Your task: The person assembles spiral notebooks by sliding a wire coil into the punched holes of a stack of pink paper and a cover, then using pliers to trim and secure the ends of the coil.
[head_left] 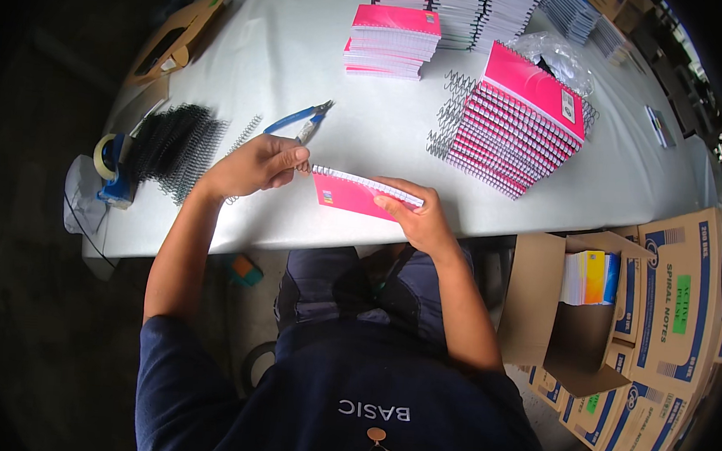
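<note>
A pink notebook (350,198) is held over the table's near edge, its punched edge facing up and away from me. My right hand (415,212) grips its right end, thumb on the cover and fingers behind. At the left end, my left hand (261,166) pinches a dark wire spiral coil (302,167), which is threaded through the first few holes. Just beyond the left hand lie cutting pliers (297,122) with blue handles. Left of that hand, a heap of black spiral coils (180,144) rests on the table, with a loose coil (245,133) beside it.
Stacked pink spiral notebooks (520,128) stand at right, another pink stack (393,44) behind. A tape dispenser (115,169) sits at the left edge, below an opened cardboard piece (182,37). An open carton (535,286) with colourful notebooks and closed cartons (670,302) are at lower right.
</note>
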### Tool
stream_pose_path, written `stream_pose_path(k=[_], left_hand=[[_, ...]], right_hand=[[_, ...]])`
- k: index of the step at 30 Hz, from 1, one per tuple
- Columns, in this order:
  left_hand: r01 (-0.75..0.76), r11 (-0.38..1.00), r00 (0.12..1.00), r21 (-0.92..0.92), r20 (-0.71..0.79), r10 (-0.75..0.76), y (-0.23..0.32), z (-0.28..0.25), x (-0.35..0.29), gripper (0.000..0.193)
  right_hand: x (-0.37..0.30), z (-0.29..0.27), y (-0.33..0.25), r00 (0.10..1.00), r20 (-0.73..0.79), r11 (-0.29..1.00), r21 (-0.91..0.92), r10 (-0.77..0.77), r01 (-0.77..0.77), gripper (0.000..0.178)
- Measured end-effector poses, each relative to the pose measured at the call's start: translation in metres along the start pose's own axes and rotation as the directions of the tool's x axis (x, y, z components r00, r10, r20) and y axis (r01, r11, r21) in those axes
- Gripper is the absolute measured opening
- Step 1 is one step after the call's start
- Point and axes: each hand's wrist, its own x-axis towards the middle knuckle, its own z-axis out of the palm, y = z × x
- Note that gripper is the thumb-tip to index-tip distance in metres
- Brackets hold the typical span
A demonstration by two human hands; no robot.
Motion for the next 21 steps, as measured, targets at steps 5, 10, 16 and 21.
stream_pose_path(k=[5,10,16,21], left_hand=[[0.045,0.998,0.997,0.039,0.056,-0.047,0.002,-0.006,0.005,0.027],[-0.462,0.733,0.782,0.499,-0.160,0.602,0.022,0.020,-0.006,0.032],[-0.060,0.334,0.644,0.941,-0.219,0.733,0.027,0.049,-0.016,0.072],[-0.151,0.391,0.913,0.908,-0.024,0.407,-0.073,0.121,-0.032,0.109]], right_hand=[[-0.001,0.000,-0.002,1.000,0.000,1.000,-0.007,0.013,-0.013,0.025],[-0.005,0.008,-0.002,0.995,-0.019,0.991,-0.094,-0.100,0.098,0.027],[-0.016,0.021,0.003,0.939,-0.034,0.887,-0.343,-0.341,0.310,0.034],[-0.021,0.031,0.011,0.918,-0.086,0.877,-0.340,-0.387,0.338,0.038]])
